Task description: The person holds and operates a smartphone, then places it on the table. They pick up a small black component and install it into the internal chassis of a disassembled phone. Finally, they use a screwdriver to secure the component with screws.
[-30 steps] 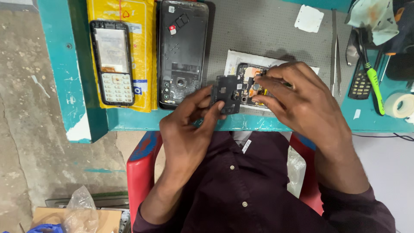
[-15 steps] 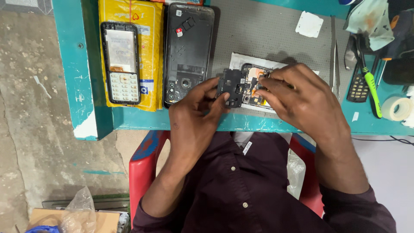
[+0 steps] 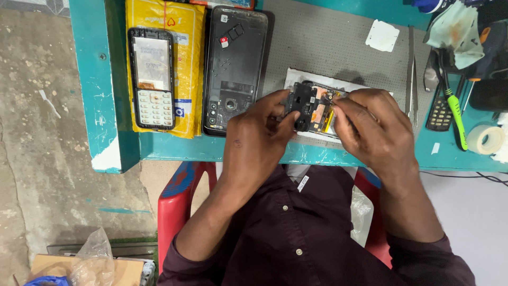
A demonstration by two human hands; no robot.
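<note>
The teal counter [image 3: 106, 95] fills the top of the view, with a grey work mat [image 3: 328, 47] across its middle. At ten o'clock a yellow padded envelope [image 3: 188, 63] lies on it, carrying a keypad phone [image 3: 152, 79] stood lengthwise toward twelve. Just beside it at eleven o'clock lies a black phone back shell [image 3: 233, 69], also pointing toward twelve.

Near the counter's front edge, at the centre, the left hand [image 3: 254, 143] and the right hand [image 3: 373, 130] meet over a white sheet [image 3: 296, 79]. Between them is a small phone circuit board [image 3: 312, 106], dark with orange and yellow patches. Its long axis seems to run from nine to three o'clock, tilted a little, its dark end toward the left hand. The left grip is narrow, thumb and fingertips pinching the board's nine o'clock end, so the board sticks out toward three from that grip. The right grip is also narrow, fingertips closed on the board's three o'clock edge; the board lies at nine from that hand.

At two o'clock lie tweezers [image 3: 411, 69], a green-handled screwdriver [image 3: 454, 111], a small black keypad [image 3: 439, 114] and a white square pad [image 3: 382, 36]. At three o'clock sits a tape roll [image 3: 486, 139].
</note>
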